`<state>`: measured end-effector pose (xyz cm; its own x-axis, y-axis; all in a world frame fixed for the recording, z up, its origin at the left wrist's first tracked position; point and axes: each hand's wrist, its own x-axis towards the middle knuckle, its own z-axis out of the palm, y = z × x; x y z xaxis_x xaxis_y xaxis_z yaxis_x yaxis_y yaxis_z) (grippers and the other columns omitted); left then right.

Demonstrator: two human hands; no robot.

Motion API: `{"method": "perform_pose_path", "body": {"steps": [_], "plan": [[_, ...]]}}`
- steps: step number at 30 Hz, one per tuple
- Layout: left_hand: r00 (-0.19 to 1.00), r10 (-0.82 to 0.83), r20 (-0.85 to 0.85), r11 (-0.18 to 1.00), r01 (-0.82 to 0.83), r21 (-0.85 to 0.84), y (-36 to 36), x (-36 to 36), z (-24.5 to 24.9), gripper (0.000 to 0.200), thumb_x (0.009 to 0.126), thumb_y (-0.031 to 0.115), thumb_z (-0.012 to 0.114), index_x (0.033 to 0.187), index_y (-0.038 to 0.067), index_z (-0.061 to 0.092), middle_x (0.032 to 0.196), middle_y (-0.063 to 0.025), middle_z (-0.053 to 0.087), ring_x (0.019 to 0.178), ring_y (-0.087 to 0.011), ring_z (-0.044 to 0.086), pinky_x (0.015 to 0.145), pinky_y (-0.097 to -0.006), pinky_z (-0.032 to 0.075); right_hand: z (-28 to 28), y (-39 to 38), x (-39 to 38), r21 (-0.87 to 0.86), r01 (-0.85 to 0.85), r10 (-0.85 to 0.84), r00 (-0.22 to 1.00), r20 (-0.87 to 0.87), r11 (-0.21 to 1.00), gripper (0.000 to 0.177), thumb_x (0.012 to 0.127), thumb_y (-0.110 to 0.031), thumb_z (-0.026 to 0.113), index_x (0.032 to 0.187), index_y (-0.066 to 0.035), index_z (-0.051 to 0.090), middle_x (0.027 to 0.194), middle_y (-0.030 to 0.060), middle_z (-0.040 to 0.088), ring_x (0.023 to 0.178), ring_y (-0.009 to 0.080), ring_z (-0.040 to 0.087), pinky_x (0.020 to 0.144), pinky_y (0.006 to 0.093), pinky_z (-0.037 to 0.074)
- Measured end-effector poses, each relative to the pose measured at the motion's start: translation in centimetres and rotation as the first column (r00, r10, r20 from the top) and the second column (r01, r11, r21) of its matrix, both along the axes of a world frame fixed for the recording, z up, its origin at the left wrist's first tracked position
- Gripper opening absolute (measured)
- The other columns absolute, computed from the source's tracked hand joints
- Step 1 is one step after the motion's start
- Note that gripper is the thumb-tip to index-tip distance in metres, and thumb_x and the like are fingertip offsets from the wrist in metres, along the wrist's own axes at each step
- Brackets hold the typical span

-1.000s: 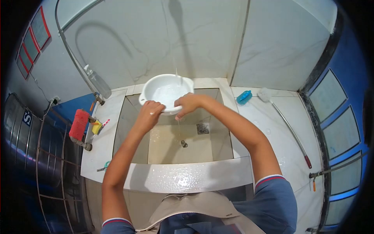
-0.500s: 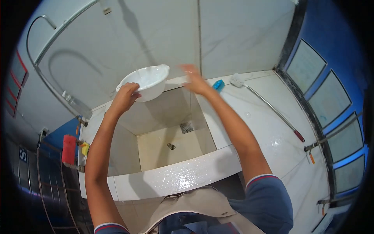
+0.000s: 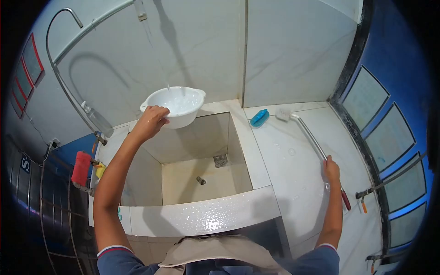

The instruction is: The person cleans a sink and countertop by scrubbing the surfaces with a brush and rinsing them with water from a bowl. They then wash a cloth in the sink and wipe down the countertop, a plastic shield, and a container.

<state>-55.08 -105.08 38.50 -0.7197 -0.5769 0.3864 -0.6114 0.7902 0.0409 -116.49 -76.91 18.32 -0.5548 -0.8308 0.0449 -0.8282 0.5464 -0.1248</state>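
A white plastic basin [image 3: 185, 118] with bubbly water in it is held by its near rim in my left hand [image 3: 152, 120], over the back left of the sink [image 3: 197, 158]. A thin stream of water falls into the basin from above. At the right, my right hand [image 3: 332, 170] is closed round the metal handle of a long brush [image 3: 311, 137], above its dark red grip. The white bristle head lies on the tiled counter beside a blue scrubbing brush [image 3: 260, 118].
A clear spray bottle [image 3: 98, 120] stands at the left wall. Near it are a red cloth [image 3: 81, 167], a yellow sponge [image 3: 100, 170] and a tap [image 3: 100, 139]. Another tap [image 3: 364, 194] with an orange handle is at the right edge. The sink's wet front ledge [image 3: 201, 217] is nearest me.
My right hand has moved from beside the basin to the long brush at the right and closed on its handle. The brush handle has shifted slightly. My left hand still holds the basin.
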Motion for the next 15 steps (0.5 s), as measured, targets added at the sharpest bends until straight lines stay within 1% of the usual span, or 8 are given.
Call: {"method": "perform_pose_path", "body": {"steps": [2, 4, 5, 6, 7, 9, 13, 15], "plan": [[1.000, 0.009, 0.015, 1.000, -0.009, 0.021, 1.1, 1.4, 0.1, 0.016, 0.073, 0.006, 0.063, 0.086, 0.004, 0.053, 0.082, -0.0096, 0.058, 0.083, -0.0285, 0.053, 0.078, -0.0386, 0.037, 3.5, 1.9, 3.3, -0.005, 0.052, -0.052, 0.998, 0.019, 0.999, 0.042, 0.088, -0.026, 0.051, 0.126, -0.009, 0.041, 0.087, 0.0232, 0.060, 0.079, 0.0380, 0.058, 0.065, 0.0436, 0.046], [0.999, 0.033, 0.010, 0.996, -0.034, 0.077, 1.9, 2.8, 0.0, 0.017, 0.074, 0.008, 0.064, 0.087, 0.004, 0.054, 0.084, -0.0101, 0.059, 0.089, -0.0277, 0.054, 0.080, -0.0378, 0.036, 7.6, 2.8, 8.1, -0.115, 0.028, 0.005, 0.961, 0.276, 0.993, 0.041, 0.089, -0.023, 0.050, 0.128, -0.014, 0.043, 0.088, 0.0206, 0.060, 0.081, 0.0371, 0.058, 0.067, 0.0438, 0.045], [0.999, 0.040, 0.006, 0.997, -0.040, 0.071, 1.8, 3.1, 0.1, 0.017, 0.074, 0.008, 0.064, 0.087, 0.004, 0.054, 0.084, -0.0101, 0.059, 0.089, -0.0277, 0.054, 0.080, -0.0378, 0.036, 7.8, 1.8, 9.0, -0.120, 0.021, 0.013, 0.962, 0.272, 0.993, 0.041, 0.089, -0.023, 0.050, 0.128, -0.014, 0.043, 0.088, 0.0206, 0.060, 0.081, 0.0371, 0.058, 0.067, 0.0438, 0.045], [0.997, 0.017, 0.079, 0.996, -0.023, 0.084, 1.5, 3.2, 0.3, 0.019, 0.073, 0.008, 0.065, 0.088, 0.004, 0.055, 0.084, -0.0112, 0.060, 0.089, -0.0290, 0.055, 0.079, -0.0383, 0.038, 7.8, 0.4, 9.7, -0.306, -0.228, 0.276, 0.953, 0.126, 0.924, 0.043, 0.089, -0.022, 0.049, 0.131, -0.020, 0.040, 0.085, 0.0200, 0.060, 0.077, 0.0365, 0.057, 0.065, 0.0444, 0.044], [0.988, -0.009, 0.154, 0.995, -0.007, 0.099, 1.0, 3.1, 0.5, 0.021, 0.072, 0.009, 0.066, 0.090, 0.003, 0.056, 0.083, -0.0124, 0.060, 0.088, -0.0302, 0.056, 0.077, -0.0388, 0.039, 8.0, -1.2, 10.7, -0.439, -0.467, 0.493, 0.868, -0.060, 0.768, 0.046, 0.089, -0.021, 0.048, 0.134, -0.026, 0.036, 0.081, 0.0194, 0.059, 0.073, 0.0360, 0.057, 0.063, 0.0450, 0.043], [0.926, 0.016, 0.378, 0.974, -0.099, 0.202, -1.9, 1.3, 1.9, 0.030, 0.072, 0.010, 0.067, 0.098, 0.001, 0.056, 0.083, -0.0169, 0.060, 0.085, -0.0351, 0.057, 0.077, -0.0413, 0.043, 9.8, -5.6, 14.2, -0.254, -0.495, 0.508, 0.861, -0.016, 0.831, 0.048, 0.090, -0.020, 0.045, 0.135, -0.031, 0.034, 0.083, 0.0187, 0.059, 0.072, 0.0355, 0.057, 0.064, 0.0447, 0.043], [0.987, 0.027, 0.157, 0.960, -0.069, 0.270, -7.2, -0.7, 9.3, 0.036, 0.072, 0.008, 0.066, 0.106, 0.001, 0.055, 0.092, -0.0183, 0.062, 0.088, -0.0304, 0.059, 0.077, -0.0390, 0.044, 13.3, -15.7, 20.0, -0.419, -0.477, 0.526, 0.851, 0.001, 0.773, 0.047, 0.091, -0.021, 0.041, 0.135, -0.035, 0.033, 0.078, 0.0210, 0.059, 0.069, 0.0386, 0.056, 0.064, 0.0458, 0.044], [0.997, 0.016, 0.076, 0.989, -0.027, 0.147, -6.9, -0.1, 13.8, 0.038, 0.073, 0.010, 0.067, 0.107, 0.000, 0.054, 0.094, -0.0177, 0.062, 0.089, -0.0274, 0.059, 0.079, -0.0367, 0.044, 15.9, -20.7, 22.7, -0.465, -0.461, 0.510, 0.860, -0.023, 0.756, 0.048, 0.091, -0.019, 0.039, 0.135, -0.034, 0.032, 0.073, 0.0227, 0.059, 0.068, 0.0402, 0.056, 0.064, 0.0471, 0.044]]}}
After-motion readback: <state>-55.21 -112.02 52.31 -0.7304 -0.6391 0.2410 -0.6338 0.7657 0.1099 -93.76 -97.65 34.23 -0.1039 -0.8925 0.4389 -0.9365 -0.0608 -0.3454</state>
